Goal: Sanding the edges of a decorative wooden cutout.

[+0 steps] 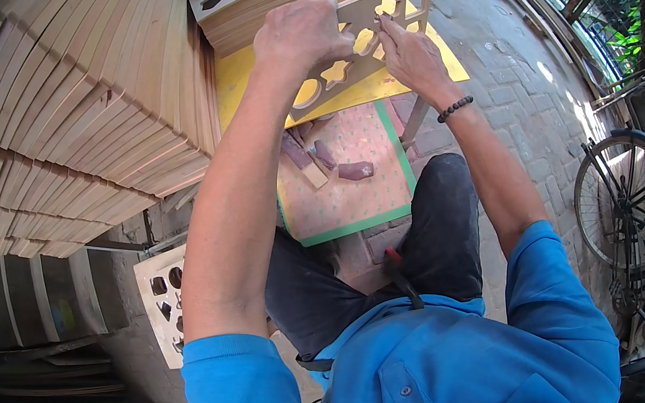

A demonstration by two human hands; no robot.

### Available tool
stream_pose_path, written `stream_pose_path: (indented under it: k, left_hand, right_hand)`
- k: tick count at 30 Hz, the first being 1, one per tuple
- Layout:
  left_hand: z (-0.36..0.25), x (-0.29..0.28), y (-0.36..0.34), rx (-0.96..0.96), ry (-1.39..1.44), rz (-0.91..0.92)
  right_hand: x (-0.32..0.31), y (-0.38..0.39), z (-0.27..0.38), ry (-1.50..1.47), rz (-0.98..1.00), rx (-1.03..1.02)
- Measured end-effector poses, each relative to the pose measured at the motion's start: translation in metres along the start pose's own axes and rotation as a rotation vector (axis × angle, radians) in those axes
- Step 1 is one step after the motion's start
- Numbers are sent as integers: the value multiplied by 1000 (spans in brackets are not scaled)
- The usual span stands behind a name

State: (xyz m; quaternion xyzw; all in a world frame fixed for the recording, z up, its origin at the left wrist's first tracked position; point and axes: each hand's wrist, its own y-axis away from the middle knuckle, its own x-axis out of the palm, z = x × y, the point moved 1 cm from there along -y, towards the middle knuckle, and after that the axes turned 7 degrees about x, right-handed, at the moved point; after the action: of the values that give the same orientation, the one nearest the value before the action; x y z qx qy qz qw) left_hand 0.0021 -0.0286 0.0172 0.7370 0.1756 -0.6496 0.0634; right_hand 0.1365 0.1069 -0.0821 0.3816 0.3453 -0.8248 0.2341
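A thin, pale wooden board (370, 6) with shaped cut-outs, a star and a circle among them, is held tilted over a yellow tabletop (237, 89). My left hand (302, 36) is wrapped round its upper edge. On the board's right part is my right hand (414, 61), fingers pinched together at one of the cut-outs. Whatever those fingertips may hold is too small to make out. Just beyond my left hand rises a stack of similar cut-out boards (273, 10).
Tall stacks of plain wooden boards (76, 113) fill the left side. Below the tabletop lies a pinkish sheet with a green border (355, 226), bearing several dark purplish pieces (355, 171). Another cut-out board (156, 326) leans by my left elbow. A bicycle (629, 197) stands at right.
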Motion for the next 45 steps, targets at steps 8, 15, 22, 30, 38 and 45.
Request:
stream_pose_path:
  k: [8,15,22,30,38,45]
  left_hand:
    - [5,3,-1,18,-8,-18]
    - [6,2,-2,20,-7,-3]
    - [5,2,0,27,-10,-16]
    - [2,3,1,54,-4,-40]
    - [-2,0,0,48,-19,-12]
    - [-1,1,2,66,-8,-15]
  right_hand:
    - [-3,-6,-2,100,-71,-119]
    - [-26,-18,6,215,134,-125]
    - [-5,-3,4,148,5,-74]
    - [3,-1,-8,-1222,213,374]
    - [14,2,2,-48,-176,-102]
    - [-22,-14,-36,597,-186,-499]
